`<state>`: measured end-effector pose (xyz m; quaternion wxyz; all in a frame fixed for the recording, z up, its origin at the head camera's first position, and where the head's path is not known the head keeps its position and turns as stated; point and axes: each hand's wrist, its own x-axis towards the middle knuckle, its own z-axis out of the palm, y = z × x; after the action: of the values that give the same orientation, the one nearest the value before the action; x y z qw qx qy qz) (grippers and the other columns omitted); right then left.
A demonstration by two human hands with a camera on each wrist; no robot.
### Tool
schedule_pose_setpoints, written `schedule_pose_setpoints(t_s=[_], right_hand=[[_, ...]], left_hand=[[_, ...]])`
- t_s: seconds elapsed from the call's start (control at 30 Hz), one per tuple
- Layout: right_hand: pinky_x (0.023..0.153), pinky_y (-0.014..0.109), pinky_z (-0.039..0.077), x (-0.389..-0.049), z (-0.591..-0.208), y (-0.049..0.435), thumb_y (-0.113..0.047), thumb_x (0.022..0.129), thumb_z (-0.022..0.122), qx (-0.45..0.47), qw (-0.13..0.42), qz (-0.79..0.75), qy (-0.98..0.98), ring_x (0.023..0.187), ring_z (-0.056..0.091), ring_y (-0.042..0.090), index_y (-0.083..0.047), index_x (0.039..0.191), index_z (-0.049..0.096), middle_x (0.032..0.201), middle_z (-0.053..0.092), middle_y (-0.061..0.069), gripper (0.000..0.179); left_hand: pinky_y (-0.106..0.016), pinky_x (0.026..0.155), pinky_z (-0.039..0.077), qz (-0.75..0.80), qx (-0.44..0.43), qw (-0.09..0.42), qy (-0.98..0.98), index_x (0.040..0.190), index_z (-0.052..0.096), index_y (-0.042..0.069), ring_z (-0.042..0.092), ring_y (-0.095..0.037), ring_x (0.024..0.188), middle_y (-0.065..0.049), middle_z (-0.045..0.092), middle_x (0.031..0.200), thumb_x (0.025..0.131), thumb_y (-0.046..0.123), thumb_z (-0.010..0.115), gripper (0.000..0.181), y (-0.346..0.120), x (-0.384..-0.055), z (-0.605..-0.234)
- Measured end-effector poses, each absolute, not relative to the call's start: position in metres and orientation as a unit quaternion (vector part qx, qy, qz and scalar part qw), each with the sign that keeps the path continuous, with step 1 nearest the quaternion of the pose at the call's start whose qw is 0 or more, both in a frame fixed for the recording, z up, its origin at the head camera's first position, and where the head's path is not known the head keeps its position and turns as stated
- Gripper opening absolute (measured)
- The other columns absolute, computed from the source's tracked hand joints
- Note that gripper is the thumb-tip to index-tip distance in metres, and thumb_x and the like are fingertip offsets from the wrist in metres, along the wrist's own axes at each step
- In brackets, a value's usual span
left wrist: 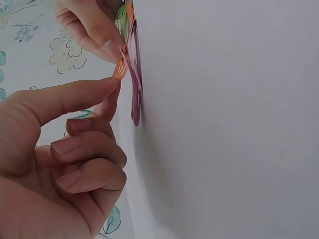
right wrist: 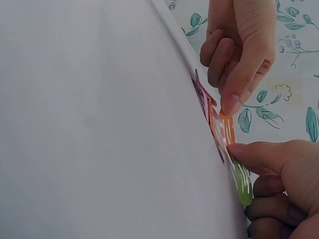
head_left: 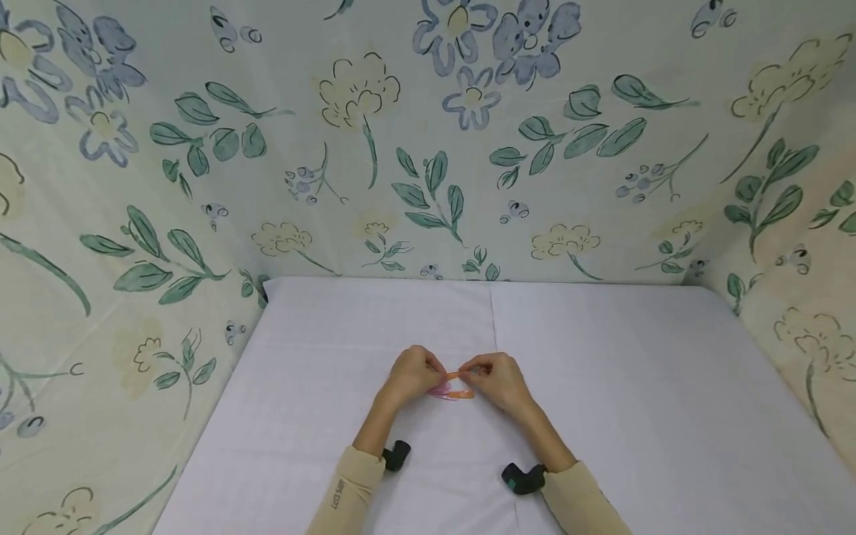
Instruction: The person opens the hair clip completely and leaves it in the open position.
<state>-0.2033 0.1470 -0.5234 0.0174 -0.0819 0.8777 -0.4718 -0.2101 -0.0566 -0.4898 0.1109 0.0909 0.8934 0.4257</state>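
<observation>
Above the white-covered table, my left hand [head_left: 414, 371] and right hand [head_left: 498, 380] face each other, fingertips close together. Between them runs a thin, flat orange strip [right wrist: 227, 128] with pale lengthwise slits. Thumb and finger of my left hand pinch one end; its other fingers are curled loosely. My right hand pinches it where the orange meets a green, round-ended part [right wrist: 243, 186]. Whether orange and green are one piece cannot be told. Close beside lie thin pink-purple pieces [left wrist: 135, 99] and, in the head view, another orange piece [head_left: 461, 394].
The white tabletop [head_left: 615, 386] spreads out on both sides, with a crease running front to back. Floral cloth [head_left: 401, 148] hangs behind and at the sides. A black device [head_left: 398, 455] sits at the left wrist, another [head_left: 524, 479] at the right.
</observation>
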Motion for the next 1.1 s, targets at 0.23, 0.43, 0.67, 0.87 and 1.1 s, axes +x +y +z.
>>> schedule_pose_setpoints(t_s=[0.23,0.43,0.67,0.87,1.1], right_hand=[[0.051,0.020,0.029,-0.206,-0.525,0.151,-0.015,0.090,0.081,-0.076,0.024,-0.493,0.866,0.054,0.037,0.004,-0.011,0.087,0.083,0.057,0.047,-0.006,0.006],[0.054,0.020,0.034,-0.206,-0.523,0.150,-0.015,0.091,0.079,-0.051,0.027,-0.514,0.856,0.060,0.043,0.007,-0.010,0.088,0.082,0.064,0.059,-0.003,0.007],[0.062,0.021,0.045,-0.205,-0.518,0.149,-0.015,0.094,0.073,-0.013,0.043,-0.553,0.832,0.073,0.056,0.010,-0.006,0.093,0.080,0.085,0.073,0.006,0.012],[0.060,0.020,0.041,-0.204,-0.511,0.150,-0.019,0.093,0.076,-0.006,0.041,-0.574,0.818,0.072,0.052,0.009,-0.005,0.096,0.079,0.082,0.067,0.003,0.015],[0.051,0.019,0.027,-0.204,-0.514,0.151,-0.023,0.090,0.082,-0.134,-0.021,-0.562,0.816,0.053,0.030,0.003,-0.013,0.106,0.081,0.064,0.040,0.000,0.019]], left_hand=[[-0.025,0.062,0.043,0.457,0.060,0.121,0.879,0.082,0.080,0.006,0.053,-0.012,0.067,0.000,0.067,0.072,0.087,0.012,0.075,0.009,-0.067,-0.211,-0.486],[-0.026,0.061,0.039,0.472,0.050,0.123,0.872,0.084,0.080,0.007,0.048,-0.012,0.066,0.003,0.057,0.066,0.088,0.015,0.076,0.010,-0.071,-0.213,-0.482],[-0.024,0.051,0.029,0.491,0.040,0.113,0.863,0.086,0.082,0.008,0.035,-0.009,0.053,0.005,0.042,0.055,0.089,0.018,0.079,0.011,-0.070,-0.218,-0.487],[-0.024,0.060,0.039,0.525,0.024,0.107,0.844,0.090,0.080,0.004,0.049,-0.011,0.064,-0.005,0.069,0.072,0.090,0.019,0.079,0.016,-0.068,-0.219,-0.488],[-0.027,0.072,0.045,0.541,0.009,0.120,0.833,0.091,0.079,0.002,0.057,-0.014,0.081,-0.008,0.073,0.087,0.091,0.021,0.078,0.020,-0.069,-0.218,-0.486]])
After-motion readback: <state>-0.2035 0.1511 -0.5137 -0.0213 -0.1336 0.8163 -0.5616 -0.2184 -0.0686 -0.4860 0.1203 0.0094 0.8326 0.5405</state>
